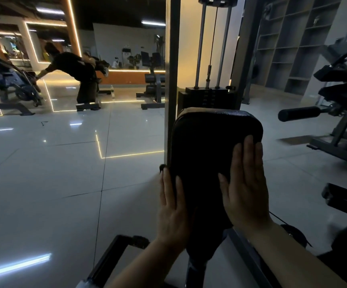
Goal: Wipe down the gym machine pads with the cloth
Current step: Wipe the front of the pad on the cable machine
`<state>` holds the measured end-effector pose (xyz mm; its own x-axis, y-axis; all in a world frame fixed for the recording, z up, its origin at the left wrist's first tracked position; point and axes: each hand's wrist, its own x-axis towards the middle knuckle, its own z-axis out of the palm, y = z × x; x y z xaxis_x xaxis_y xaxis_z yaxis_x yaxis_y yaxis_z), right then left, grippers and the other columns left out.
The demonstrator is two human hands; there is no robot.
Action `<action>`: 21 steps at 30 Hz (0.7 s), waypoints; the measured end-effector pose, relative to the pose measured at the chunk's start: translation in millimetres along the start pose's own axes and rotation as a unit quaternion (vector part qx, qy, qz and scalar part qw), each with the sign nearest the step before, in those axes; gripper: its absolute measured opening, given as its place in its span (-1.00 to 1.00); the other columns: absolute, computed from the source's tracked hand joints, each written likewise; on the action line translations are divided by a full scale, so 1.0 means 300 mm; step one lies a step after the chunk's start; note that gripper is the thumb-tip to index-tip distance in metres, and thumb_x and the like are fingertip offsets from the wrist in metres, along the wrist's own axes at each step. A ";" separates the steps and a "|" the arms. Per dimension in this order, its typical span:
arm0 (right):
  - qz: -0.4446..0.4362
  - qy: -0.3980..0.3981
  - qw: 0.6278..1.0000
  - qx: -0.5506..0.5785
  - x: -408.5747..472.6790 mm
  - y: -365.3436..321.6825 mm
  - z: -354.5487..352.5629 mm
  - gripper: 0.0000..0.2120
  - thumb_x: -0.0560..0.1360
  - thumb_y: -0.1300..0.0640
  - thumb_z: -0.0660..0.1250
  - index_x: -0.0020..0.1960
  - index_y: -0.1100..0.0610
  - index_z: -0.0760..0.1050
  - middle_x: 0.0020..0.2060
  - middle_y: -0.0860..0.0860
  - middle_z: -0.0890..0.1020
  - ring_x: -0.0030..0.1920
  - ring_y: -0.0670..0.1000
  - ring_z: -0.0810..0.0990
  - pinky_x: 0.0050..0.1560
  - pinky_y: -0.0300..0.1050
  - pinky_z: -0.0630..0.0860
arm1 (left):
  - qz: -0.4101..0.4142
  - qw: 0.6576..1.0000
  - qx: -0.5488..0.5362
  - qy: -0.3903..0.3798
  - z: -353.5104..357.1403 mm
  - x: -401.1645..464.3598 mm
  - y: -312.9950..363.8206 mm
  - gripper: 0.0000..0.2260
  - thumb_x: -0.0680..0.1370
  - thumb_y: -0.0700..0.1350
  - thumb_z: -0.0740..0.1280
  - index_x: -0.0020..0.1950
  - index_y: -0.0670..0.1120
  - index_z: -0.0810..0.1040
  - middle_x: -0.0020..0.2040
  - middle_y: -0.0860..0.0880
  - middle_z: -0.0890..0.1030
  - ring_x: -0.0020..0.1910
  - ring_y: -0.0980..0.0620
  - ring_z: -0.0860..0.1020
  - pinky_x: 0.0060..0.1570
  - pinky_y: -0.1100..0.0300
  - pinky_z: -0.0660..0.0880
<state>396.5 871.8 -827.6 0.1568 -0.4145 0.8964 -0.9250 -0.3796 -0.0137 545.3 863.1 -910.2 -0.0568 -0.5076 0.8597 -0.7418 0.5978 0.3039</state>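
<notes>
Both forearms reach up from the near edge of the view toward a black, rounded-rectangular vinyl pad (208,154) standing on the machine just ahead; the left hand (173,206) lies flat with straight fingers along the pad's left edge, and the right hand (246,183) lies flat with straight fingers pressed on the pad's right face, fingertips near its upper right corner; neither hand curls round anything. A dark cloth (201,235) seems to drape down the pad's lower face between the two hands, though it is as dark as the pad and I cannot tell its edges, nor whether either palm rests on it or on bare vinyl.

Judged from this, the wiping of this pad is in hand, with both palms spread as if smoothing or pressing; the upper part of the pad looks not yet covered, so the next move calls for sliding the palms and cloth up and across the top, keeping flat pressure so the cloth does not slip off.

Beyond the pad stands the black weight stack with steel guide rods (208,96); farther right, another dark machine with a black foam roller (299,113); far left, across the glossy grey tiled floor (64,163), a person bends over equipment.
</notes>
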 end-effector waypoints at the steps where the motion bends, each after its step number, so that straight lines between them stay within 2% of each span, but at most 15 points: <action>1: -0.001 -0.005 1.000 -0.002 0.001 0.003 -0.002 -0.42 0.60 0.00 0.05 0.50 0.22 -0.06 0.52 -0.03 -0.24 0.53 0.08 -0.20 0.53 -0.03 -0.07 | -0.021 1.000 0.008 -0.022 0.006 -0.047 -0.008 -0.02 0.46 0.08 0.41 0.53 -0.11 -0.29 0.54 -0.22 -0.23 0.50 -0.35 -0.09 0.41 -0.22 0.16; 3: -0.007 -0.012 1.000 -0.004 0.004 0.010 -0.007 -0.41 0.60 -0.01 0.05 0.50 0.21 -0.06 0.52 -0.04 -0.25 0.53 0.07 -0.21 0.53 -0.04 -0.08 | -0.050 0.995 0.019 -0.088 -0.001 -0.122 -0.027 0.16 0.32 -0.04 0.57 0.53 -0.11 -0.31 0.54 -0.21 -0.25 0.50 -0.31 -0.09 0.19 -0.29 0.42; 4: -0.009 -0.016 1.000 -0.003 0.005 0.013 -0.008 -0.41 0.60 -0.01 0.05 0.51 0.21 -0.07 0.52 -0.04 -0.25 0.53 0.07 -0.21 0.53 -0.04 -0.08 | -0.053 0.991 0.016 -0.121 -0.013 -0.144 -0.039 0.21 0.27 -0.11 0.60 0.53 -0.11 -0.32 0.54 -0.18 -0.27 0.49 -0.28 -0.09 0.08 -0.26 0.51; 6: -0.009 -0.015 1.000 -0.004 0.005 0.017 -0.008 -0.41 0.60 -0.01 0.05 0.51 0.20 -0.08 0.52 -0.03 -0.25 0.53 0.08 -0.20 0.53 -0.04 -0.07 | -0.043 0.987 -0.005 -0.156 -0.043 -0.146 -0.052 0.22 0.27 -0.20 0.58 0.51 -0.06 -0.37 0.53 -0.09 -0.34 0.49 -0.27 -0.07 -0.04 -0.17 0.59; 8: -0.009 -0.011 1.000 -0.005 0.002 0.017 -0.004 -0.40 0.60 -0.01 0.06 0.51 0.21 -0.07 0.53 -0.02 -0.23 0.53 0.09 -0.18 0.53 -0.03 -0.07 | -0.039 0.987 -0.040 -0.153 -0.075 -0.086 -0.042 0.18 0.34 -0.25 0.52 0.49 0.05 -0.43 0.52 0.03 -0.39 0.44 -0.37 0.15 -0.06 -0.12 0.61; 9: -0.009 -0.010 1.000 -0.005 0.001 0.017 -0.003 -0.40 0.59 -0.01 0.07 0.51 0.20 -0.08 0.53 -0.02 -0.23 0.53 0.09 -0.18 0.53 -0.03 -0.06 | -0.033 0.990 -0.050 -0.130 -0.087 -0.038 -0.030 0.14 0.38 -0.24 0.50 0.49 0.08 -0.42 0.52 0.06 -0.37 0.42 -0.38 0.21 0.00 -0.13 0.59; 11: -0.007 -0.012 1.000 -0.009 0.001 0.017 -0.002 -0.39 0.59 0.00 0.07 0.51 0.19 -0.09 0.53 -0.01 -0.23 0.53 0.09 -0.17 0.53 -0.03 -0.06 | -0.015 0.996 -0.057 -0.062 -0.101 0.057 -0.005 0.00 0.46 -0.13 0.42 0.51 0.06 -0.36 0.54 0.03 -0.31 0.51 -0.25 0.06 0.26 -0.14 0.40; 12: -0.006 -0.015 1.000 -0.008 0.000 0.016 -0.003 -0.39 0.59 0.00 0.07 0.51 0.20 -0.09 0.53 -0.01 -0.23 0.53 0.10 -0.17 0.53 -0.03 -0.05 | -0.009 0.998 -0.062 -0.031 -0.103 0.092 0.008 -0.10 0.50 -0.06 0.35 0.53 0.04 -0.31 0.55 0.00 -0.26 0.53 -0.19 -0.01 0.33 -0.12 0.31; 15: -0.009 -0.014 1.000 -0.002 -0.003 0.017 -0.004 -0.39 0.59 0.02 0.09 0.51 0.21 -0.08 0.53 -0.01 -0.22 0.53 0.11 -0.16 0.53 0.00 -0.04 | -0.006 0.996 -0.087 0.028 -0.082 0.119 0.050 -0.35 0.62 0.11 0.08 0.55 -0.02 -0.23 0.55 -0.15 -0.12 0.52 -0.26 -0.03 0.38 -0.26 0.22; 18: -0.018 -0.009 1.000 0.008 -0.003 0.020 -0.005 -0.40 0.59 0.05 0.10 0.51 0.21 -0.09 0.53 -0.01 -0.22 0.53 0.12 -0.16 0.53 0.01 -0.02 | 0.018 0.996 -0.090 0.016 -0.058 0.076 0.059 -0.38 0.62 0.14 -0.07 0.53 -0.19 -0.18 0.51 -0.35 -0.11 0.49 -0.38 -0.09 0.39 -0.35 0.06; 21: -0.016 -0.009 1.000 0.013 -0.003 0.016 -0.003 -0.39 0.59 0.06 0.09 0.51 0.20 -0.11 0.53 -0.01 -0.22 0.53 0.12 -0.16 0.52 0.03 -0.01 | 0.007 0.998 -0.055 -0.005 -0.042 0.034 0.049 -0.29 0.59 0.22 -0.04 0.51 -0.23 -0.19 0.50 -0.38 -0.15 0.49 -0.38 -0.13 0.45 -0.27 -0.06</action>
<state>391.7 870.9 -828.0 0.1929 -0.4173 0.8881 -0.9104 -0.4137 0.0034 542.2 874.6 -891.8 -0.0744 -0.5043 0.8603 -0.6637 0.6689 0.3347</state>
